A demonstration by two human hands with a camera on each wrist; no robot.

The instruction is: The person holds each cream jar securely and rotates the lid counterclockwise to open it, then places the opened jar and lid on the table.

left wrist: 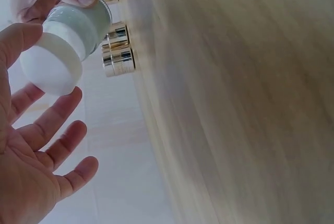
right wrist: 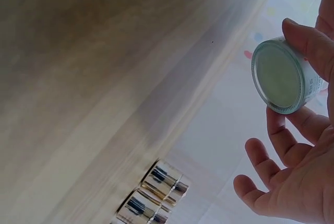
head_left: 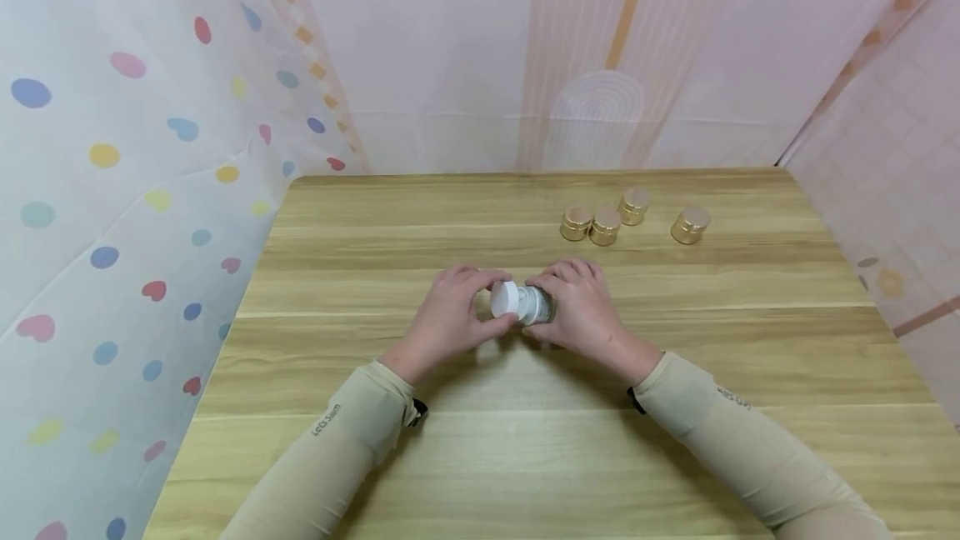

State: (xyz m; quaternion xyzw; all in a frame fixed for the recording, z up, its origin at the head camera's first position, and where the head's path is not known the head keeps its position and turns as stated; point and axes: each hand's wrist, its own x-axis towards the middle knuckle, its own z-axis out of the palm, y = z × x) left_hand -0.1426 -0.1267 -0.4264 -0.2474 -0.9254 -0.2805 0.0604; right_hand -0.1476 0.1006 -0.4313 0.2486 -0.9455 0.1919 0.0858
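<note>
A small clear glass jar (head_left: 534, 305) lies on its side in the air over the middle of the table, its round base facing right. My right hand (head_left: 583, 308) grips it between thumb and fingers; the base (right wrist: 279, 75) shows in the right wrist view. At the jar's other end is a round white lid (left wrist: 51, 65), pinched at its rim by the thumb and fingers of my left hand (head_left: 448, 313). Lid and jar are in line and close together; whether the threads still engage, I cannot tell. Small print (right wrist: 311, 85) marks the jar's side.
Several small gold-coloured jars (head_left: 604, 226) stand beyond my hands toward the back right, one (head_left: 690, 225) apart from the others. The wooden table (head_left: 510, 457) ends at a patterned curtain (head_left: 450, 48) behind, with a dotted curtain (head_left: 142, 190) along the left.
</note>
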